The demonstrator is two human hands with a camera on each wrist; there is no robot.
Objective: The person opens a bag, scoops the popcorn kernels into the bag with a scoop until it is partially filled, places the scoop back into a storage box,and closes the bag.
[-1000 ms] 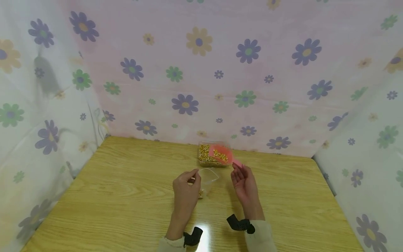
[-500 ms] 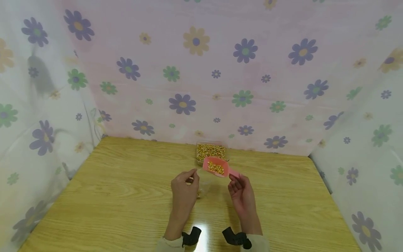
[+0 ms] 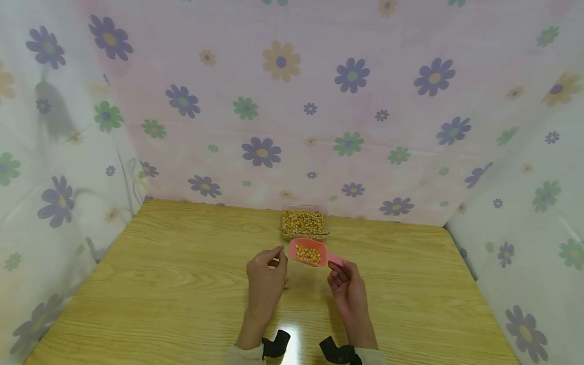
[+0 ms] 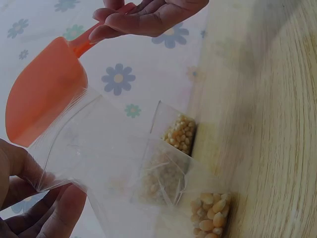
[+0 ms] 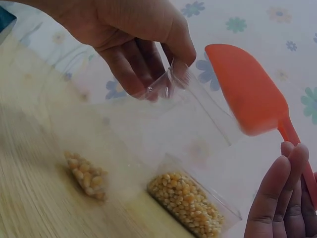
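Observation:
My left hand (image 3: 266, 276) pinches the top edge of a clear plastic bag (image 4: 109, 134) between thumb and fingers. The bag hangs upright, with a small heap of corn kernels (image 4: 210, 214) in its bottom corner on the table. My right hand (image 3: 350, 289) grips the handle of a pink-red scoop (image 3: 329, 257), which carries corn kernels (image 3: 307, 254). The scoop is held level just over the bag's mouth, its front end close to my left fingertips. Behind it stands a clear glass container (image 3: 304, 235) filled with corn kernels.
The wooden table (image 3: 191, 284) runs back to a flowered cloth (image 3: 260, 116), which also hangs along both sides. The glass container stands near the table's back edge, against the cloth.
My right hand has brought the scoop of kernels back from above the glass container towards me and slightly left, levelling it by the bag. My left hand has kept its pinch on the bag.

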